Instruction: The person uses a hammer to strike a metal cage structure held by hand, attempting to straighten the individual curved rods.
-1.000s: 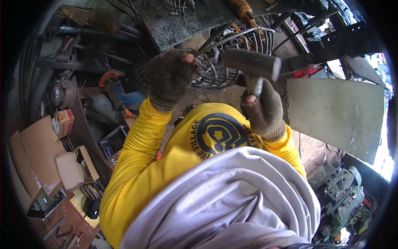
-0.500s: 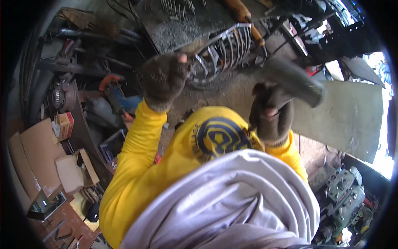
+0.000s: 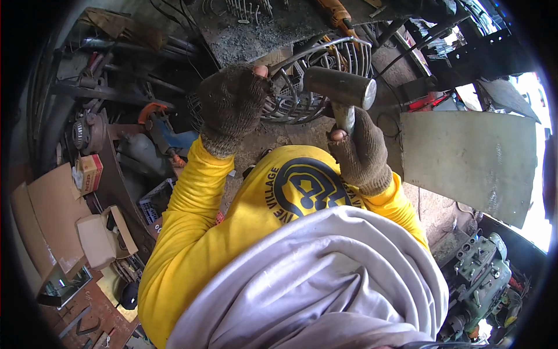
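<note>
My left hand (image 3: 232,107), in a dark knitted glove with bare fingertips, is closed around the near end of a bent metal rod (image 3: 311,50). The rod runs from the thumb toward the far right, over a bundle of curved metal bars (image 3: 356,58). My right hand (image 3: 367,152), gloved the same way, is wrapped round the handle of a hammer (image 3: 331,84). The hammer's heavy cylindrical head is raised to the right of my left hand and hides part of the bars behind it. What lies inside the left fist is hidden.
A dusty workbench (image 3: 238,43) with short metal pieces and an orange power tool (image 3: 337,13) stands ahead. At right are a pale metal sheet (image 3: 465,157) and a green machine (image 3: 482,267). A blue and orange tool (image 3: 171,136) and cardboard boxes (image 3: 102,241) lie left.
The hammer, blurred and farther right before, has swung left toward my left hand and shows sharply now. My right hand has moved left with it. My left hand has barely shifted.
</note>
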A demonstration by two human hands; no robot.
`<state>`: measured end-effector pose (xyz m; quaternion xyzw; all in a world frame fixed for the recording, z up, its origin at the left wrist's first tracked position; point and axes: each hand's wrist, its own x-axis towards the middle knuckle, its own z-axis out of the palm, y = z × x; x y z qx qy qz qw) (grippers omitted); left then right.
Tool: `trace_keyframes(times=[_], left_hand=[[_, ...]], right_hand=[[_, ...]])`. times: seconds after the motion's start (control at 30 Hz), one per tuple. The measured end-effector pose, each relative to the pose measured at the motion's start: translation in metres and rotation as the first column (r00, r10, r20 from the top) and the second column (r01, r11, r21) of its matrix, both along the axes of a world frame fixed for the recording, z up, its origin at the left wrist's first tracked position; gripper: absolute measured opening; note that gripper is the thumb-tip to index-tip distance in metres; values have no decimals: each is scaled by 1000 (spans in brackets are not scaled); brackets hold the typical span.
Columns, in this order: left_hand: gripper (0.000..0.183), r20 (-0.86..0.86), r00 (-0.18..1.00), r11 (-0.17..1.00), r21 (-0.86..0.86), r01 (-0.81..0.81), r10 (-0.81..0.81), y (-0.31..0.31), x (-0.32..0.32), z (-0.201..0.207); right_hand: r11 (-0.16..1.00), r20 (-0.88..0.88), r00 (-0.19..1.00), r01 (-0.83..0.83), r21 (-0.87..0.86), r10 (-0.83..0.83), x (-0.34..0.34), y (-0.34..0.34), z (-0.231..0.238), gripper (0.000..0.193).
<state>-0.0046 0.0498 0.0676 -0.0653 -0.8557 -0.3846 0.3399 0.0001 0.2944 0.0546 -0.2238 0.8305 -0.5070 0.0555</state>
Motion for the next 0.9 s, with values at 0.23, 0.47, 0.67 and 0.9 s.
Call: trace_keyframes(times=[0.23,0.47,0.67,0.9], left_hand=[[23,-107,994,956,-294,3,-36,0,-1,8],[31,38,998,998,36,48,-49,10,7,15],[31,68,992,993,64,98,-102,7,4,13],[27,99,994,999,23,48,-50,7,5,13]], right_hand=[[985,125,992,28,-169,-7,0,4,-1,34],[933,241,970,69,-352,19,3,3,4,34],[952,264,964,82,-296,-1,4,2,5,32],[924,165,984,128,-359,-72,3,4,3,31]])
